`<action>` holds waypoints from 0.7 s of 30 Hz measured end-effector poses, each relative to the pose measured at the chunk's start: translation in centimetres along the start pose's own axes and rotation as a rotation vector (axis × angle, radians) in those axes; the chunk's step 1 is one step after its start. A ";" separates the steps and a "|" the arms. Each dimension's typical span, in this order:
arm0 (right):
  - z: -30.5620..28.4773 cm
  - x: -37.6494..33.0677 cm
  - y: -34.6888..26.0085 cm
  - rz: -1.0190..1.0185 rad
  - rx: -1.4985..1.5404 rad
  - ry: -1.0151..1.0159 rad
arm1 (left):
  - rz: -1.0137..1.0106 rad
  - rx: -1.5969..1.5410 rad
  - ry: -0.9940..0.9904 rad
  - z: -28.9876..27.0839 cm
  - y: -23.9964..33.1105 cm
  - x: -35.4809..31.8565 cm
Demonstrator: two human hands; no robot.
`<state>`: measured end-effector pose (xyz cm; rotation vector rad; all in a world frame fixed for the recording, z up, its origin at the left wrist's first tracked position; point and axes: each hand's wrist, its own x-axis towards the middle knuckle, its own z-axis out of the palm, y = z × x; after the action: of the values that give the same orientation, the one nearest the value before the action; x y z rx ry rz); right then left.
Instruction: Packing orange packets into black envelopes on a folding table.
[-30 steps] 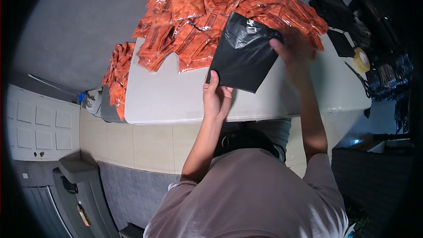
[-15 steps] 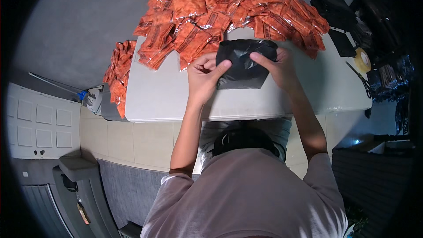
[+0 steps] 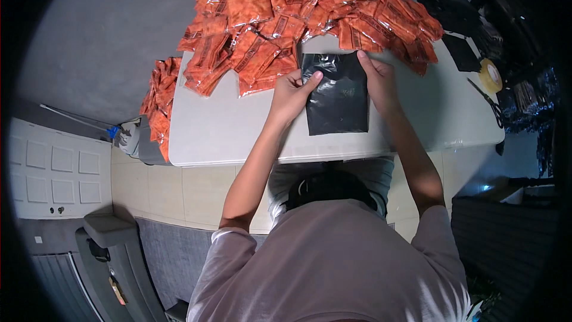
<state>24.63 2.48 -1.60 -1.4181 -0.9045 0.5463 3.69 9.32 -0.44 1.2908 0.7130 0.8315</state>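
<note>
A flat black plastic mailing bag (image 3: 337,98) is held over the near part of the white table (image 3: 238,137), its glossy face turned up. My left hand (image 3: 293,94) grips its left edge near the top, thumb laid on the front. At the upper right corner my right hand (image 3: 379,76) pinches it, thumb at the top edge. The fingers behind the bag are hidden. Just past the bag spreads a large heap of orange packets in clear plastic (image 3: 268,30).
More orange packets (image 3: 161,104) hang off the left side. At the right lie black bags (image 3: 450,12), a roll of tape (image 3: 491,76) and black-handled scissors (image 3: 487,102). A grey sofa (image 3: 119,262) and a white door (image 3: 59,170) are off to the left.
The black bag has turned from bent and tilted to flat, showing its full length. My left hand has shifted right along its edge; my right hand has moved up to the corner.
</note>
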 end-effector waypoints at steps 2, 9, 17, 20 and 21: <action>0.2 0.6 0.9 -0.049 -0.030 0.024 | -0.007 0.053 0.027 -0.4 -0.6 1.5; 0.0 1.9 1.9 -0.376 -0.430 -0.002 | -0.355 0.023 0.086 -2.0 -0.9 2.3; 4.7 -6.3 1.2 -0.373 -1.005 -0.240 | 0.302 1.034 0.189 -5.4 2.6 2.8; 7.5 -7.6 1.7 -0.182 -1.094 -0.288 | 0.449 1.028 -0.059 -3.8 2.3 3.6; 8.0 -7.8 1.8 -0.153 -1.157 -0.254 | 0.495 0.997 -0.232 -3.6 1.8 4.0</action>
<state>14.07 1.27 -5.66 -2.2938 -1.6544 0.0306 2.58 14.70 0.77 2.4896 0.6379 0.6959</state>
